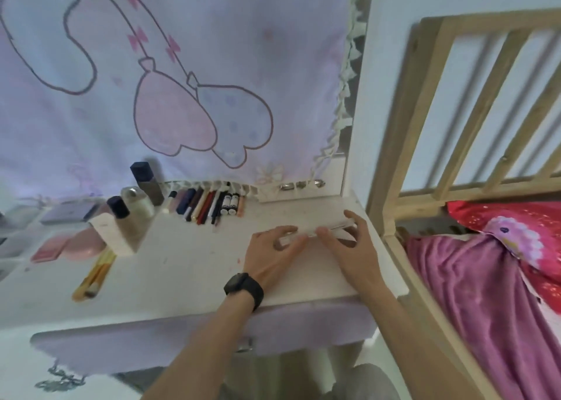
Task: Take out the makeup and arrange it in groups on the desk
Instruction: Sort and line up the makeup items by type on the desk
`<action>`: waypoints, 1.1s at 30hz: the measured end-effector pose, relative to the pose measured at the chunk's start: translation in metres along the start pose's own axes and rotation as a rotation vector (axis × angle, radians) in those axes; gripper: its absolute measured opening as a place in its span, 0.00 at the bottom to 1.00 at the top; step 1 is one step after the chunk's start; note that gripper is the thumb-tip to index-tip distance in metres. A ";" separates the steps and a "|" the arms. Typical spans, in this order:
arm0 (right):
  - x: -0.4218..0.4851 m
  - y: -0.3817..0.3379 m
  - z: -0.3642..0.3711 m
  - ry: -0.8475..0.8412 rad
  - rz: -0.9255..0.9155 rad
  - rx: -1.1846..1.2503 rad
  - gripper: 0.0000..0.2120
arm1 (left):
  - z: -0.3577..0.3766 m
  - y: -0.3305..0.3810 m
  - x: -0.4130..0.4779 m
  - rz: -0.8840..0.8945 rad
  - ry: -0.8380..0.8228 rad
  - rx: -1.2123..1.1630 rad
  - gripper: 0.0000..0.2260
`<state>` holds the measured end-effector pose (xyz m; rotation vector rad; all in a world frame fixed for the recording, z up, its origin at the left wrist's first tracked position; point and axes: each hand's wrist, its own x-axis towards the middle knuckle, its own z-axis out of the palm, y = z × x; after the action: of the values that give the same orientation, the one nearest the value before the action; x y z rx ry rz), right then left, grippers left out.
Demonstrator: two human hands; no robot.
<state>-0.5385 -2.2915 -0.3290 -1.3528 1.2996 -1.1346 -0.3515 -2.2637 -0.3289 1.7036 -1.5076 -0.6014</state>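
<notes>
3 btls (145, 184) (138, 201) (121, 214), 2 brushes (104, 263) (88, 281), 2 pink compacts (50, 249) (85, 243), 1 clr case (315, 232), 2 hands (273, 255) (352, 249).

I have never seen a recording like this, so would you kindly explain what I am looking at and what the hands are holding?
No machine here: a person wears one camera on the head, looking down at their own hands. The left hand, wearing a black wristwatch, and the right hand pinch a slim pale case, too blurred to identify, at the white desk. Elsewhere on it lie a row of pencils and slim tubes, dark-capped bottles, pink compacts and yellow-handled brushes.
</notes>
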 end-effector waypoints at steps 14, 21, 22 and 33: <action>-0.004 0.010 0.008 -0.069 0.069 0.464 0.28 | -0.011 -0.003 -0.004 -0.096 0.073 -0.380 0.27; -0.002 0.013 0.012 -0.088 0.021 0.442 0.23 | -0.028 -0.016 0.005 -0.206 -0.019 -0.780 0.20; -0.001 0.013 0.011 -0.085 0.020 0.439 0.23 | -0.028 -0.016 0.004 -0.203 -0.031 -0.799 0.19; 0.003 0.013 0.015 0.059 0.066 0.500 0.17 | -0.032 -0.009 -0.002 -0.333 -0.198 -0.983 0.12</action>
<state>-0.5258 -2.2946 -0.3443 -0.9071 1.0011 -1.3503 -0.3222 -2.2543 -0.3174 1.1088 -0.7811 -1.4320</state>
